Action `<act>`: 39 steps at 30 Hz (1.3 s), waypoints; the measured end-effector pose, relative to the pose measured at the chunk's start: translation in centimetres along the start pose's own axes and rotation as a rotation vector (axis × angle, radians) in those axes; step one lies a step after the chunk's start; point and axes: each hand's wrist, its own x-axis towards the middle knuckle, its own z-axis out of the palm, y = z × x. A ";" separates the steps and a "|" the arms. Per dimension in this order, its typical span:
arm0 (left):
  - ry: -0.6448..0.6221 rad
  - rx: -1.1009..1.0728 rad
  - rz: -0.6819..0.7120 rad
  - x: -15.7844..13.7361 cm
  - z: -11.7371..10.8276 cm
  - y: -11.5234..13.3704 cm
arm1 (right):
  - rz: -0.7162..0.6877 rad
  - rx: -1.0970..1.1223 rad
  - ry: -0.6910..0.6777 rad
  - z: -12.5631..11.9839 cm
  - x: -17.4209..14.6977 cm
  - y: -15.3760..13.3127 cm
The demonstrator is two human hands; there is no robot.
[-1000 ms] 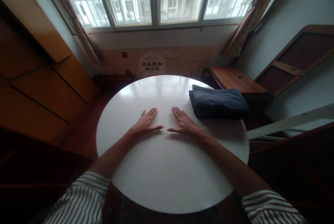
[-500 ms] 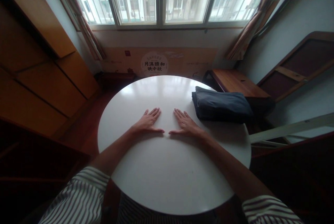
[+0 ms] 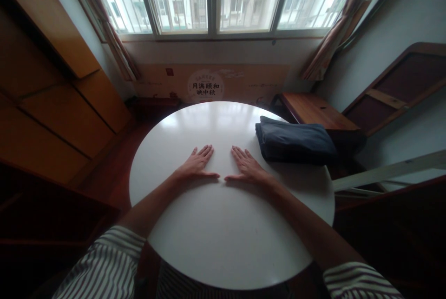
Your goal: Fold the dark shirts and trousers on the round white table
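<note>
Both palms rest flat on a round white table (image 3: 223,234). My left hand (image 3: 198,163) lies left of the middle with its fingers stretched out and its thumb pointing inward. Mirroring it, my right hand (image 3: 246,165) is also spread flat, the two thumb tips a small gap apart. Neither hand holds anything. A dark folded cloth or garment (image 3: 296,142) lies on the table's right side, beyond my right hand and not touching it; its exact kind I cannot tell.
A wooden side table (image 3: 318,110) stands behind the table's right edge. Wooden cabinets (image 3: 59,122) line the left wall. Past the table are a printed panel (image 3: 251,83) with Chinese characters and a barred window (image 3: 244,1) with curtains. A pale bar (image 3: 390,171) extends at the right.
Both hands stay flat in the same place. The whole view has shifted only very slightly.
</note>
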 end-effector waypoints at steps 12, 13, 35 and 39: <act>0.543 -0.308 -0.109 0.5 1.1 -0.6 | -0.034 0.122 0.262 -1.0 0.0 -0.9; 0.607 -0.360 -0.155 0.6 1.2 -0.8 | -0.028 0.130 0.310 -1.1 0.0 -1.0; 0.565 -0.473 -0.069 1.3 1.9 -1.5 | 0.563 -0.284 0.370 -8.9 -6.1 7.9; 0.572 -0.474 -0.069 1.3 1.9 -1.4 | 0.542 -0.210 0.533 -8.9 -5.6 9.4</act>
